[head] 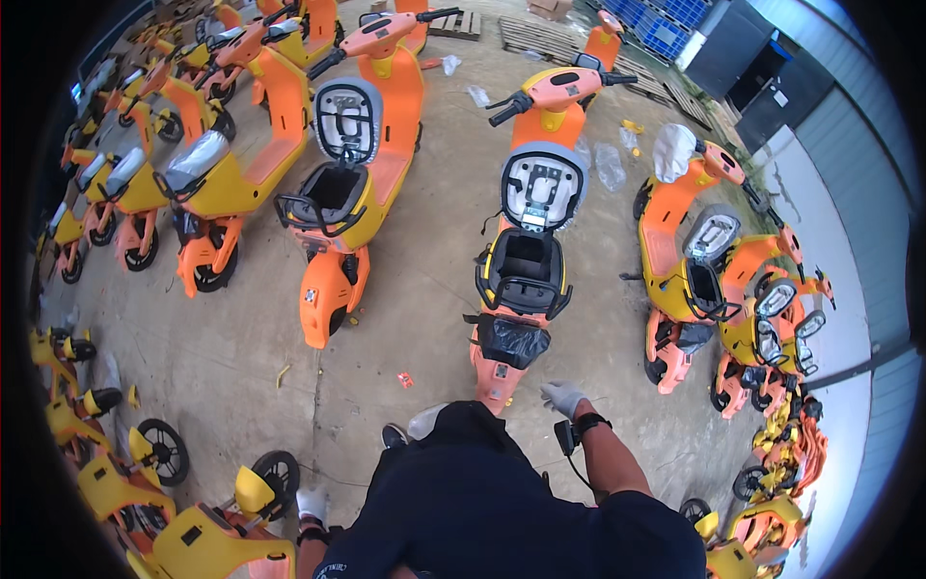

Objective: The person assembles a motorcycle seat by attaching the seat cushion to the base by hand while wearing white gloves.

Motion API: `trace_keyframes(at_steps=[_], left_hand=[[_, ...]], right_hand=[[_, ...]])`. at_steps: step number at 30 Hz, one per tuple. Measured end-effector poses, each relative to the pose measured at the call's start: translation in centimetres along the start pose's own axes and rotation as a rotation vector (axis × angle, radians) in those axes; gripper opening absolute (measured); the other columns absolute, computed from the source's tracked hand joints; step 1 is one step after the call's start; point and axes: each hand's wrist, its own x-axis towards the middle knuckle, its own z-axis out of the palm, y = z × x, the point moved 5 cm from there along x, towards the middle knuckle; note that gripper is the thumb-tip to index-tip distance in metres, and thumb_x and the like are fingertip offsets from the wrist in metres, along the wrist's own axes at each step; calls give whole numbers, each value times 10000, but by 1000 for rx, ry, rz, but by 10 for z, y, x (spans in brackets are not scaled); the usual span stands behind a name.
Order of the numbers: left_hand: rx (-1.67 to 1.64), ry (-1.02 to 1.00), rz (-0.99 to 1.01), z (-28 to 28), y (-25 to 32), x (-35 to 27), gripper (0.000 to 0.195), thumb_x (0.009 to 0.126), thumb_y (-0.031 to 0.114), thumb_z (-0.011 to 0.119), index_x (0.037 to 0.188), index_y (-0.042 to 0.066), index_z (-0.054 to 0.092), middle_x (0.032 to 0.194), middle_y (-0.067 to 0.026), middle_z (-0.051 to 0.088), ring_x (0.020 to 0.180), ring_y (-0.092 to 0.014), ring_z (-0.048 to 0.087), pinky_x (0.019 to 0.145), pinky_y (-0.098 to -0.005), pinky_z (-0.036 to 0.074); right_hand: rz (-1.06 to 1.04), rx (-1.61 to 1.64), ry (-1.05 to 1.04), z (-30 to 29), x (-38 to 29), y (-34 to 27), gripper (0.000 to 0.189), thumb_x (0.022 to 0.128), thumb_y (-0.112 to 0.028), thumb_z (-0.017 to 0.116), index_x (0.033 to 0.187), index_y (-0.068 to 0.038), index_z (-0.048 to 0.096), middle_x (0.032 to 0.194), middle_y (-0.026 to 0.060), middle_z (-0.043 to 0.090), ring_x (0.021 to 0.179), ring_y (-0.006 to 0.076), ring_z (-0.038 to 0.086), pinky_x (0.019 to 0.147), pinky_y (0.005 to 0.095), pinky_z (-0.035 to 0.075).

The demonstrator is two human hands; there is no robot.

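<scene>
My right hand (563, 398), in a white glove, hangs in the air just right of the rear fender of an orange and yellow electric scooter (499, 373), with nothing seen in it. That scooter's seat (545, 188) is tipped up, showing its underside and the storage box (526, 257). Black plastic (514, 341) covers part of its tail. Down at my left side, my left hand (312, 501), gloved too, is near the wheel of a yellow scooter frame (277, 483); its fingers are too small to make out.
Another scooter with a raised seat (347, 119) stands to the left, and more stand in rows on both sides. Partly built frames (217, 543) lie at lower left. Wooden pallets (546, 40), plastic bags (610, 166) and an orange scrap (405, 379) lie on the concrete. A metal wall (854, 145) runs along the right.
</scene>
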Motion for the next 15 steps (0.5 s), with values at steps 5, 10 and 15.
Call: trace_keyframes(at_steps=[5, 10, 15], left_hand=[[179, 27, 436, -55, 180, 122, 219, 802, 184, 666, 806, -35, 656, 628, -64, 622, 513, -141, 564, 475, -285, 446], [234, -98, 534, 26, 346, 114, 243, 816, 202, 668, 859, -36, 664, 658, -54, 633, 531, -122, 576, 485, -269, 461], [249, -313, 563, 123, 400, 107, 263, 813, 193, 680, 924, -45, 678, 737, -77, 662, 607, -143, 631, 555, -272, 510]], right_hand=[[29, 462, 268, -6, -38, -23, 472, 913, -385, 565, 1194, -6, 568, 1057, 149, 664, 759, 242, 671, 618, 342, 524], [22, 885, 556, -50, -38, -26, 531, 913, -387, 567, 1287, -17, 496, 1200, 169, 609, 811, 282, 676, 651, 366, 543], [-11, 948, 680, -92, 31, -58, 534, 907, -351, 582, 1312, -17, 486, 1214, 161, 587, 837, 289, 672, 654, 367, 545]])
